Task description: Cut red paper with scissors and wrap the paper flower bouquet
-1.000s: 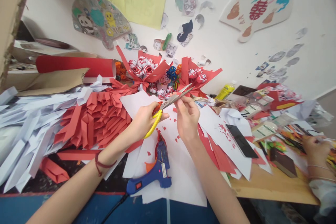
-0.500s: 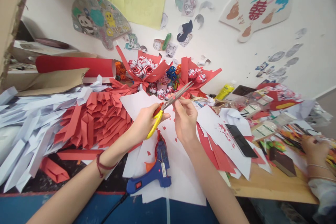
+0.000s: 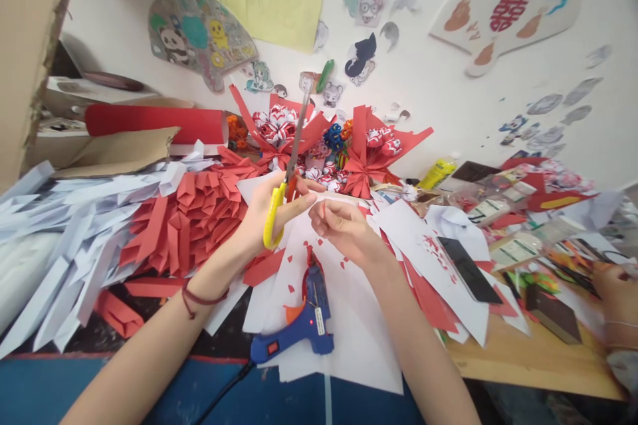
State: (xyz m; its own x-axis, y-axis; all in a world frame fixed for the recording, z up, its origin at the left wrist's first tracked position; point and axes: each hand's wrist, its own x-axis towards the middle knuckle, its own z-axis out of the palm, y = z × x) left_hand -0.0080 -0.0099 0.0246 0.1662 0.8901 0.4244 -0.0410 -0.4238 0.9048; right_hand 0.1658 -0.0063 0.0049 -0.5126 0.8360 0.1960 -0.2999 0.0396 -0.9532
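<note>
Scissors with yellow and red handles (image 3: 274,218) are held in my left hand (image 3: 262,212), their blades pointing up and away from me. The thumb of that hand reaches toward my right hand (image 3: 346,232), whose fingers are pinched together close by. A tiny reddish bit seems to show at the right fingertips, too small to make out. White paper sheets (image 3: 359,325) lie below both hands, with several small red scraps scattered on them. On the sheets rests a blue glue gun (image 3: 294,339), its red light on and its nozzle pointing away from me.
Folded red paper pieces (image 3: 199,212) and folded white ones (image 3: 90,232) are heaped at the left. Red-wrapped paper bouquets (image 3: 366,169) stand against the wall. A black phone (image 3: 468,269) lies at the right, and another person's hand (image 3: 615,289) is at the far right edge.
The scissors have swung from pointing right to pointing up, away from the right fingers. My right hand has lowered and turned, fingertips now toward my left thumb. The view has shifted slightly.
</note>
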